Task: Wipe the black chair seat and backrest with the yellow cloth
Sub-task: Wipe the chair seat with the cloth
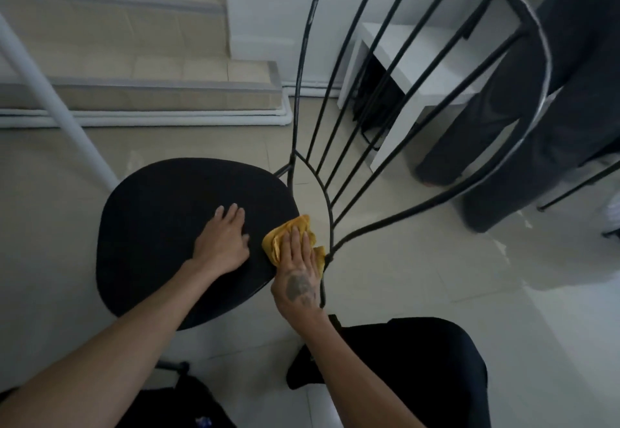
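Currently my right hand [298, 273] presses the cloth [278, 239] flat on the seat [151, 226], nearest the backrest [538, 55] at upper right; my left hand [223, 246] rests spread.

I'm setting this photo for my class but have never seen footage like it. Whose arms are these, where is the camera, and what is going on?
There is no machine here: a person wears a wide-angle camera on the head, so you look down along their own arms. The left hand lies flat on the black seat of a chair. The right hand presses a yellow cloth onto the seat's edge, beside the barred backrest. Behind stand a white table and another person's trouser legs.
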